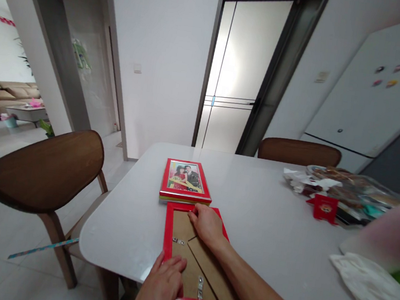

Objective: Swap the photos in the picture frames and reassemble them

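Observation:
A red picture frame (169,229) lies back side up at the table's near edge, showing its brown backing board (183,224) and small metal clips. My left hand (165,283) grips the frame's lower left corner, its fingers resting on the border and backing. Near the top edge of the backing, my right hand (208,224) has its fingers closed in a pinch; what they hold, if anything, is too small to make out. Just beyond this frame sits a stack of frames (185,195), the top one face up with a photo of two people.
Brown chairs stand at the left (46,169) and far right (299,152) of the white table (262,237). Plastic-wrapped items (357,190), a red card (325,208) and a white cloth (369,290) lie on the right side.

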`<state>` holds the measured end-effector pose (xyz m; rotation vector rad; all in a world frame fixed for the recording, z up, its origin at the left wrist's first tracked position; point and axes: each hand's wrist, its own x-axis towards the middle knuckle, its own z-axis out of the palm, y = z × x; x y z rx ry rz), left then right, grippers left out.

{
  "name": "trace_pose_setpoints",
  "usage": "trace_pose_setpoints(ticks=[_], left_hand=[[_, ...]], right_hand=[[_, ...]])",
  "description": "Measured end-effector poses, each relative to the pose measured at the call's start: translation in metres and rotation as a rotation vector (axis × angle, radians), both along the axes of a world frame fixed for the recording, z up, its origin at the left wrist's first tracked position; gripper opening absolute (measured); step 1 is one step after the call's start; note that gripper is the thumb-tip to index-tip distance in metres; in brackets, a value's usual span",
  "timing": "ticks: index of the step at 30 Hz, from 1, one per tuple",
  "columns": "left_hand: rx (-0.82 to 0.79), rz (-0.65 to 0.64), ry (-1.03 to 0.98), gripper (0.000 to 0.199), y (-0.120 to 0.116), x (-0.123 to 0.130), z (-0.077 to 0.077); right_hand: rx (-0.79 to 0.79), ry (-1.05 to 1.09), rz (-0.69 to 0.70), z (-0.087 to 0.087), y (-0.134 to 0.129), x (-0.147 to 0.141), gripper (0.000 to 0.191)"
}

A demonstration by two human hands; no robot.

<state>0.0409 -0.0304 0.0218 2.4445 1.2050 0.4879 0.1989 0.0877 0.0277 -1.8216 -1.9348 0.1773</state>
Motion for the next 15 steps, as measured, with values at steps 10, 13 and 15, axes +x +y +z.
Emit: trace_pose_setpoints(ticks=[10, 13, 15], left_hand=[[0.160, -0.018, 0.042, 0.045, -0.004, 0.009, -0.010], [0.312, -0.064, -0.094, 0.035, -0.007, 0.005, -0.015], [0.357, -0.064, -0.236, 0.027, -0.009, 0.005, -0.013]], right_hand=[[0.050, 0.277, 0.079, 0.016, -0.021, 0.024, 0.027], [0.064, 0.502, -0.025, 0.017, -0.049, 0.053, 0.034], [0.002, 0.837, -0.144, 0.015, -0.073, 0.067, 0.038]])
